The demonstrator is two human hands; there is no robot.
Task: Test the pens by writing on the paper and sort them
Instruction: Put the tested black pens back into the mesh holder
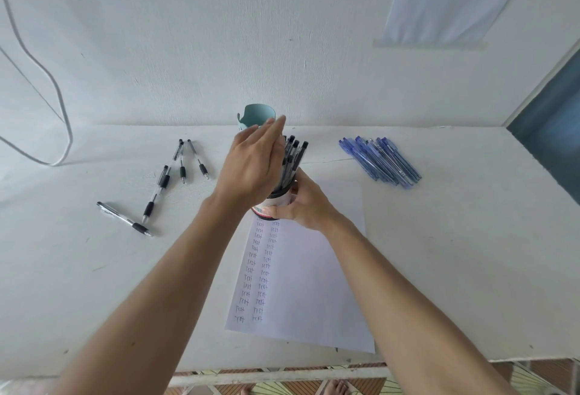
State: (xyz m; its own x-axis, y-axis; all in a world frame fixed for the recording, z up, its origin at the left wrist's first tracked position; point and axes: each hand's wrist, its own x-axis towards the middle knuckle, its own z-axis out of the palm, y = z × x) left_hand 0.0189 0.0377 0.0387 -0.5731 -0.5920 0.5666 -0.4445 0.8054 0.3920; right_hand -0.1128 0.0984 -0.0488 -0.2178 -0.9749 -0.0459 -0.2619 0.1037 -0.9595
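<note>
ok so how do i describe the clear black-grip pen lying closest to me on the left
On the white table, look left of the white sheet of paper. Among the clear pens with black grips scattered there, the lone pen is nearest the front edge, lying crosswise while the others point toward the wall.

The left hand (251, 168) covers much of the black pens (296, 151) and their holder (277, 201)

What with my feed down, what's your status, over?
Right hand grips cup of black pens. Left hand open at the pens. Nothing in the way.
</note>
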